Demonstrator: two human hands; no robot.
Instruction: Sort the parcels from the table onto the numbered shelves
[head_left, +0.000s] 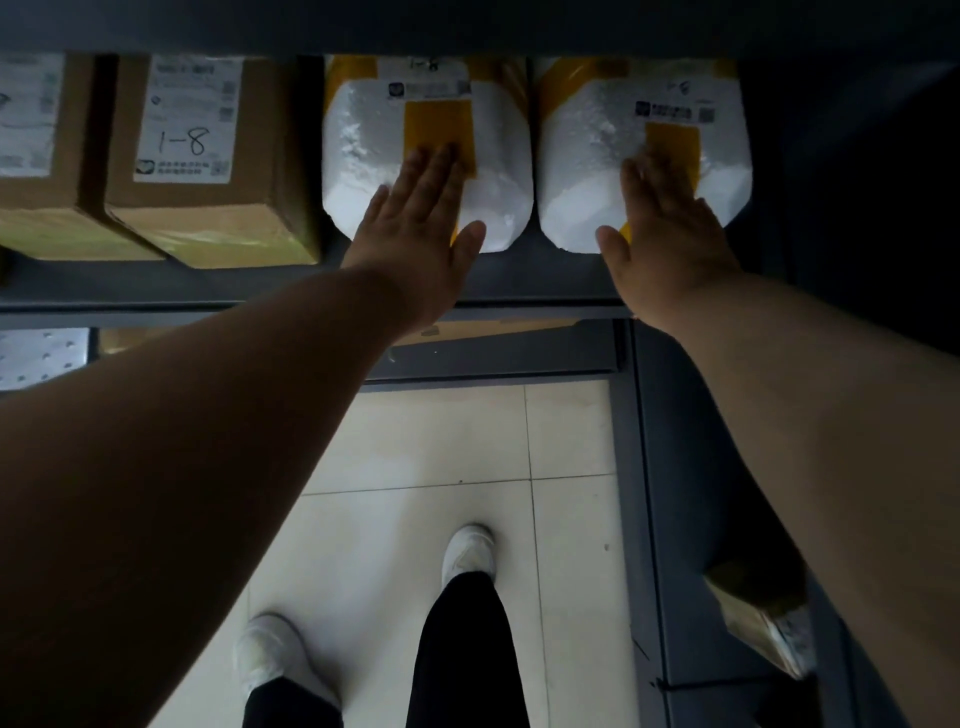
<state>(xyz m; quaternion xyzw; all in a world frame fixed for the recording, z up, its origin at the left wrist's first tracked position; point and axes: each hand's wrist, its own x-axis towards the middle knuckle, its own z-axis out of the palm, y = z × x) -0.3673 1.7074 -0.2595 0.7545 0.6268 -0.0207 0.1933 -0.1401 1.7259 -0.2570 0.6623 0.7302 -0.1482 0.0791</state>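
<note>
Two white foam parcels with yellow tape stand side by side on a dark grey shelf (545, 280). My left hand (421, 223) lies flat, fingers spread, on the front of the left foam parcel (363, 150). My right hand (670, 234) presses flat on the right foam parcel (587, 171). Neither hand grips anything. To the left on the same shelf sit two cardboard boxes; the nearer cardboard box (208, 156) has a label handwritten "1-8".
A lower shelf (498, 358) holds a bubble-wrap parcel (36, 358) and a flat brown parcel. A wrapped brown parcel (763, 618) lies low at the right. Below are pale floor tiles (415, 467) and my feet in white shoes.
</note>
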